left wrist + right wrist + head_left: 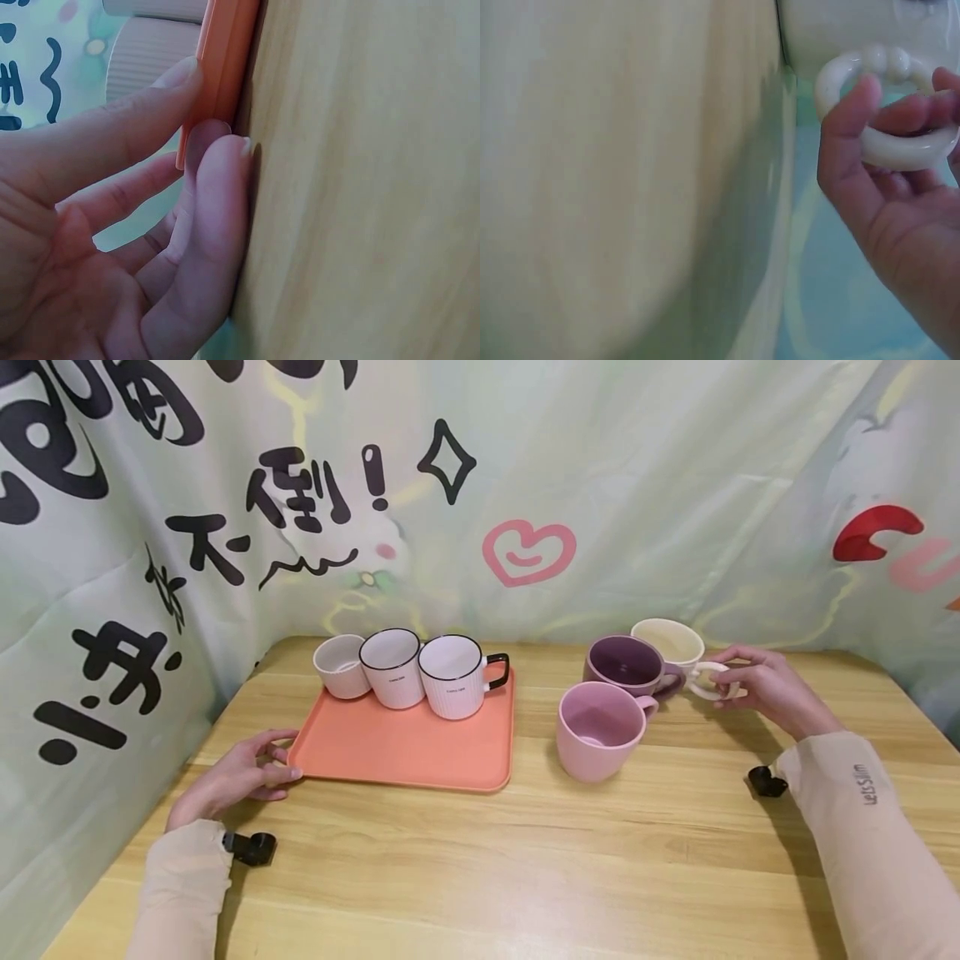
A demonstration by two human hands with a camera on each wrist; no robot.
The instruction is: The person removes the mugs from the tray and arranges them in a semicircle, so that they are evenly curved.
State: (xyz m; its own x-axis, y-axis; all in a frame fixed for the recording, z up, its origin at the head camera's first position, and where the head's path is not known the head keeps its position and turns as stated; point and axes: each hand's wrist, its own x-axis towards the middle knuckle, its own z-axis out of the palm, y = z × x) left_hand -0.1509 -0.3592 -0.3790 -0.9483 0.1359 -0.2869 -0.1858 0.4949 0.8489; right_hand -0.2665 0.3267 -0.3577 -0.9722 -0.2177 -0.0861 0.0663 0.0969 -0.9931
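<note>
Head view: orange tray sits on the L part of the wood table, w/ three cups in a row along its back: small pale cup, middle white mug w/ dark rim, then ribbed white mug, same dark rim plus black handle pointing R. Past the tray's R side: pink mug in front, purple mug behind it, cream mug farthest back. I can see down to the pink one's bottom; the cream one's base is hidden, so can't tell if it touches the wood. Tray is flat w/ low rim & rounded corners. L hand pinches its front-L corner; R hand grips the cream mug by its loop handle. Tray's front half is open floor; strip of wood runs btwn its R edge & the pink mug, and a wide stretch lies nearest the person. Printed cloth hangs just behind the table's far edge. L wrist view: narrow grip, thumb on the tray's rim, fingertips at its outer underside, close to the wood; ridged cup wall shows beyond. R wrist view: thumb & fingers curl round the loop handle, thick, glossy, w/ round knobs; table edge nearby.
</note>
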